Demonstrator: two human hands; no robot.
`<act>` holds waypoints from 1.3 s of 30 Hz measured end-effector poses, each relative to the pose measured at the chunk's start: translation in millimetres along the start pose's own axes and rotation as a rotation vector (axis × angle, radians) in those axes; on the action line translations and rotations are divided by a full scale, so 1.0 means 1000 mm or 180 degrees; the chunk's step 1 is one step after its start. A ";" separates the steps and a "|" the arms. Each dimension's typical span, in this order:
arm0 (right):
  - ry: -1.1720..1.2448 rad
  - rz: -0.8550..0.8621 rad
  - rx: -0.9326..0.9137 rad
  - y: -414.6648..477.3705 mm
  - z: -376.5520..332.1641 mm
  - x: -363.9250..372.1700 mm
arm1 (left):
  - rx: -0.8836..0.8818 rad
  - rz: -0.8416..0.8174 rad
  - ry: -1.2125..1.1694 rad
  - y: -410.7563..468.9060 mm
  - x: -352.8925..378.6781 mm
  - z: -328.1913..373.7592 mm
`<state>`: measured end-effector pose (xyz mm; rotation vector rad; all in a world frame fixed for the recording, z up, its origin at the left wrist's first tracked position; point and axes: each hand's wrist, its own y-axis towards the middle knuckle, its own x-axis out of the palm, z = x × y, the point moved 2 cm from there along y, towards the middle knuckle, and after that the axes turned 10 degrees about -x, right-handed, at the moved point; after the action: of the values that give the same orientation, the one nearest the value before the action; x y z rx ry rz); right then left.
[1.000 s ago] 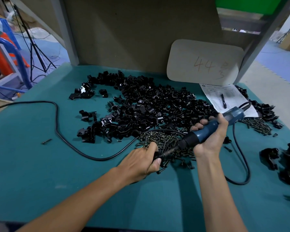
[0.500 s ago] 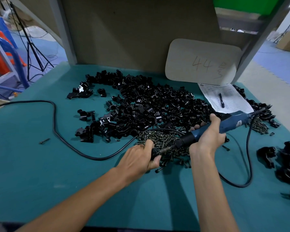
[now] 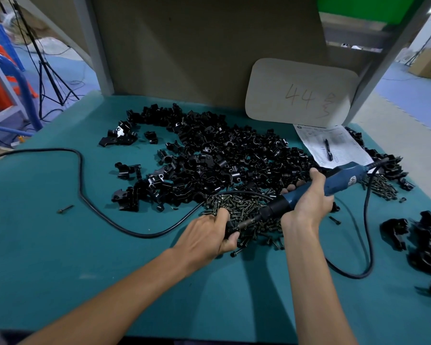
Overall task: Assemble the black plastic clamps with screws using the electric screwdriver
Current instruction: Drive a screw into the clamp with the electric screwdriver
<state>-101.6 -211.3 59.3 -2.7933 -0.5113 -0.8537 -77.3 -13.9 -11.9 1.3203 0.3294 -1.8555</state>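
Note:
My right hand (image 3: pixel 307 204) grips the blue electric screwdriver (image 3: pixel 339 181), which lies almost level with its bit pointing left. My left hand (image 3: pixel 207 236) holds a small black clamp (image 3: pixel 230 226) at the bit's tip; my fingers hide most of it. Both hands hover over a heap of dark screws (image 3: pixel 246 211). A big pile of black plastic clamps (image 3: pixel 217 160) spreads across the middle of the teal table (image 3: pixel 60 245).
The screwdriver's black cable (image 3: pixel 90 195) loops over the left of the table, another loop (image 3: pixel 368 245) at the right. Finished clamps (image 3: pixel 426 242) lie at the right edge. A paper sheet with a pen (image 3: pixel 330 149) and a white board (image 3: pixel 301 93) stand behind. One loose screw (image 3: pixel 64 209) lies left.
The screwdriver has dropped from a steeper tilt to nearly level, its rear end swinging right. My left hand stays at the bit's tip with the clamp.

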 end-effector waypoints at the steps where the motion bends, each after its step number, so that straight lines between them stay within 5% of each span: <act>1: 0.0007 -0.0011 -0.0006 0.000 0.000 0.000 | 0.0003 -0.0009 -0.0011 0.000 0.000 0.000; 12: 0.0077 -0.0275 -0.0364 0.000 0.006 0.006 | -0.0059 0.0032 -0.0029 -0.001 -0.003 0.002; 39: 0.0083 -0.0068 -0.0066 -0.006 0.003 0.006 | -0.0112 -0.0067 -0.0114 0.000 -0.003 0.002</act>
<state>-97.5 -203.1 60.6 -2.7961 -0.5321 -0.9039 -78.7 -13.6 -8.0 1.2628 0.3568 -1.8805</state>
